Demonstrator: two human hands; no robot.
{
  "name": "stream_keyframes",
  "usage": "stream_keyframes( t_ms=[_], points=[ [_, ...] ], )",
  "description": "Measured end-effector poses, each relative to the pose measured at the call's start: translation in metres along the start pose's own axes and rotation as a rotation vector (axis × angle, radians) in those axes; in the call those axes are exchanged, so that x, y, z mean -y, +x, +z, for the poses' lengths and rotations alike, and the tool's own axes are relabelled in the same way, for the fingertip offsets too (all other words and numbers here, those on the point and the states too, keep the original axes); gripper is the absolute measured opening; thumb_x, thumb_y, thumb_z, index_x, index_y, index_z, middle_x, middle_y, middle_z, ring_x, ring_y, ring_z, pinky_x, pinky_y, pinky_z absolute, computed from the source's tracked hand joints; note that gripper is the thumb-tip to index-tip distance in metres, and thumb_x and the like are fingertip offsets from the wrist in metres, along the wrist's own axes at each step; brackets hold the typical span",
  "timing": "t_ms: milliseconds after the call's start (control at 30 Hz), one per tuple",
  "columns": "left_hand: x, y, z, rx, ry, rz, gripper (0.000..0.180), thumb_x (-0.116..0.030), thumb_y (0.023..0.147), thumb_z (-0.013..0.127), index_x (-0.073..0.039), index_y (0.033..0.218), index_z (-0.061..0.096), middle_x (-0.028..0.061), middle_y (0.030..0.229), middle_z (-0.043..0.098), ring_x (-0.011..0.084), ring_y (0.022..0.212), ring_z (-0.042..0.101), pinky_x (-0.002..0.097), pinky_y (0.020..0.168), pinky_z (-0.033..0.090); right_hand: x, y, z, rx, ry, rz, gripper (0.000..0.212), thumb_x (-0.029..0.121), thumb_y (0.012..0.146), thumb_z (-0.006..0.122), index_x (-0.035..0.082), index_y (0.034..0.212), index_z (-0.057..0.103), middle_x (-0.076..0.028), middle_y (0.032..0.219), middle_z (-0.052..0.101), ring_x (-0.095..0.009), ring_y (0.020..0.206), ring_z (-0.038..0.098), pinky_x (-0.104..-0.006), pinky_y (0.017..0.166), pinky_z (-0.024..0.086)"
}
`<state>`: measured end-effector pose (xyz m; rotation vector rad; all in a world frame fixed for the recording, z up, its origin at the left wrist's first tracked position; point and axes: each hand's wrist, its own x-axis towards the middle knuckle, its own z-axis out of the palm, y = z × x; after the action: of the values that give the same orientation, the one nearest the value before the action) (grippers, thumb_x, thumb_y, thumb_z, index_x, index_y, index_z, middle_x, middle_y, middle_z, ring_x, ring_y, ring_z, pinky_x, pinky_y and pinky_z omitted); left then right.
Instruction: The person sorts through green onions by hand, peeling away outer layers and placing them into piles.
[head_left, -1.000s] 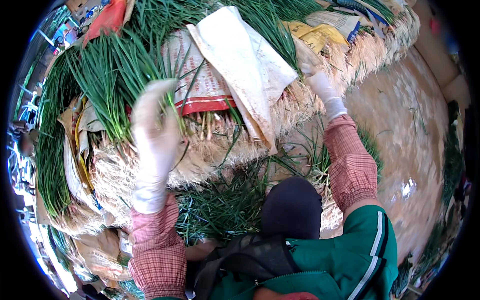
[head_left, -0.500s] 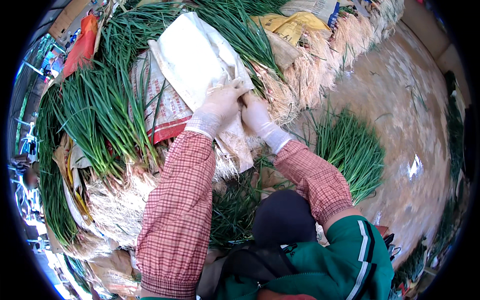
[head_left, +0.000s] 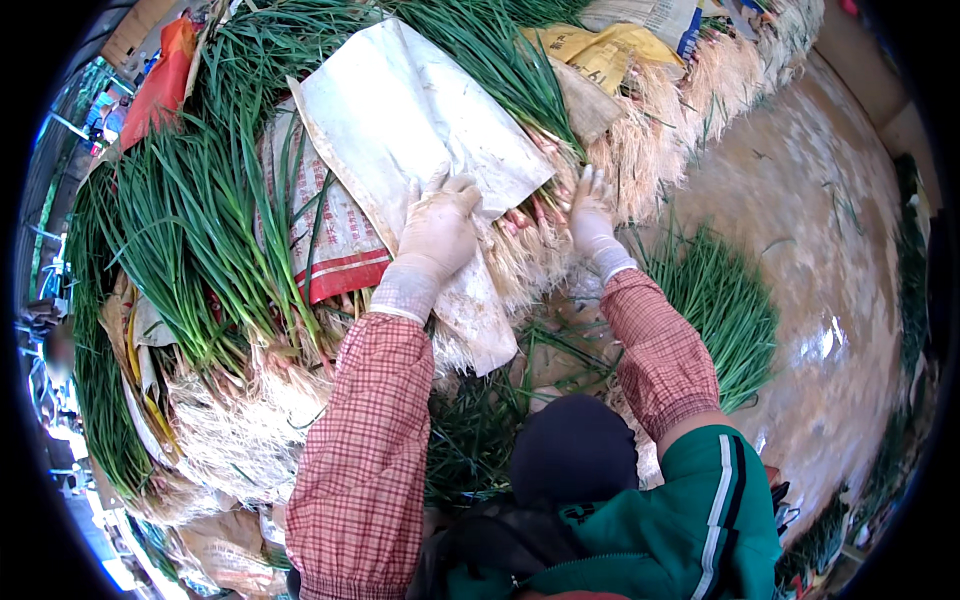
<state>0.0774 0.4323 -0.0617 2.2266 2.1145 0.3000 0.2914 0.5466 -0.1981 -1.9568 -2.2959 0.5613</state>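
A white woven sack point(head_left: 400, 100) lies spread over bundles of green onions. My left hand point(head_left: 437, 232), in a pale glove, is closed on the sack near its lower edge, and part of the fingers is hidden. A narrow flap of the sack point(head_left: 478, 325) hangs below that hand. To the right, my gloved right hand point(head_left: 594, 218) is open with its fingers stretched out, beside the reddish stem bases and pale roots point(head_left: 535, 240) that stick out from under the sack. Long green leaves point(head_left: 480, 60) run up and away behind it.
More green onions point(head_left: 190, 240) with pale roots point(head_left: 235, 420) lie at left, beside a red-and-white printed sack point(head_left: 335, 240). A yellow sack point(head_left: 605, 50) covers others at the back. A leafy green pile point(head_left: 715, 310) sits on the wet floor point(head_left: 830, 260) at right.
My right hand has let go of the sack and moved right, opening its fingers. The sack's right part now lies flatter and wider over the onions. My left hand has moved slightly down.
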Motion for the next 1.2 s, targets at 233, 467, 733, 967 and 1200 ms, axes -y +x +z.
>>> stream_keyframes(
  t_ms=[233, 467, 733, 967, 1200],
  points=[
    [0.005, 0.000, 0.010, -0.083, -0.049, 0.003, 0.023, -0.006, 0.081, 0.047, -0.012, 0.097, 0.063, 0.0026, 0.130, 0.054, 0.0296, 0.133, 0.037, 0.0555, 0.110, 0.023, -0.039, 0.035, -0.047, -0.032, 0.409, -0.040, 0.081, 0.021, 0.073, 0.073, -0.006, 0.138, 0.034, -0.019, 0.099, 0.066, -0.021, 0.086, 0.065, -0.0307, 0.077, 0.055],
    [0.013, 0.002, 0.004, -0.036, -0.147, 0.005, 0.026, -0.002, 0.078, 0.047, -0.014, 0.094, 0.064, 0.0037, 0.131, 0.055, 0.0273, 0.130, 0.042, 0.0513, 0.109, 0.027, -0.033, 0.072, -0.198, -0.266, 0.266, -0.114, 0.048, 0.026, 0.075, 0.068, -0.003, 0.113, 0.060, -0.021, 0.097, 0.067, -0.027, 0.088, 0.067, -0.0361, 0.083, 0.053],
    [-0.041, 0.039, -0.032, 0.299, -2.310, -0.450, 0.067, -0.052, 0.087, 0.060, 0.000, 0.128, 0.047, 0.0165, 0.119, 0.057, 0.0263, 0.111, 0.057, 0.0415, 0.098, 0.045, 0.049, -0.057, -0.232, -0.417, 0.320, -0.306, 0.050, 0.030, 0.071, 0.072, 0.003, 0.112, 0.064, -0.018, 0.079, 0.068, -0.024, 0.069, 0.067, -0.0350, 0.068, 0.054],
    [-0.044, 0.031, 0.012, -0.122, -2.516, -0.432, 0.042, -0.036, 0.088, 0.060, -0.006, 0.119, 0.058, 0.0105, 0.116, 0.063, 0.0254, 0.104, 0.062, 0.0436, 0.094, 0.049, 0.048, -0.119, -0.173, 0.254, 1.087, -0.350, 0.052, 0.032, 0.086, 0.057, -0.004, 0.122, 0.050, -0.010, 0.097, 0.066, -0.018, 0.067, 0.063, -0.0333, 0.061, 0.052],
    [-0.036, 0.037, 0.018, -0.208, -2.170, -0.599, 0.036, -0.019, 0.082, 0.067, -0.003, 0.114, 0.059, 0.0092, 0.100, 0.064, 0.0227, 0.085, 0.064, 0.0354, 0.075, 0.055, 0.038, 0.030, -0.084, 0.345, 1.694, -0.068, 0.059, 0.050, 0.093, 0.049, 0.003, 0.129, 0.051, -0.011, 0.115, 0.062, -0.019, 0.099, 0.061, -0.0296, 0.084, 0.050]
  ],
)
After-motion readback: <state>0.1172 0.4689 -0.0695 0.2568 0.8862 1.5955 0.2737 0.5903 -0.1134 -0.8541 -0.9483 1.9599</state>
